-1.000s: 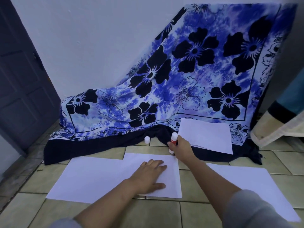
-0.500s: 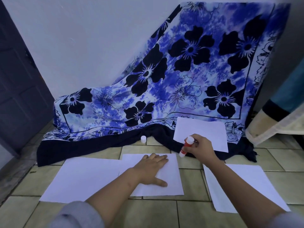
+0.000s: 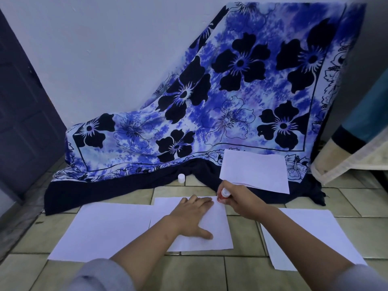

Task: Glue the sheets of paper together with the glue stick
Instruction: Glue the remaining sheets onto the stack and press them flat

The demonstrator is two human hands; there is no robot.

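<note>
Paper sheet (image 3: 220, 229), smooth, rectangular, under flat left hand (image 3: 192, 217); right hand (image 3: 241, 199) grips cylindrical glue stick (image 3: 224, 194).

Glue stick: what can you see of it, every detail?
The glue stick is a small plastic-looking tube, red with a white upper end. The right hand grips it, tilted, its lower end at the far right corner of the middle sheet. The hand hides part of it.
</note>
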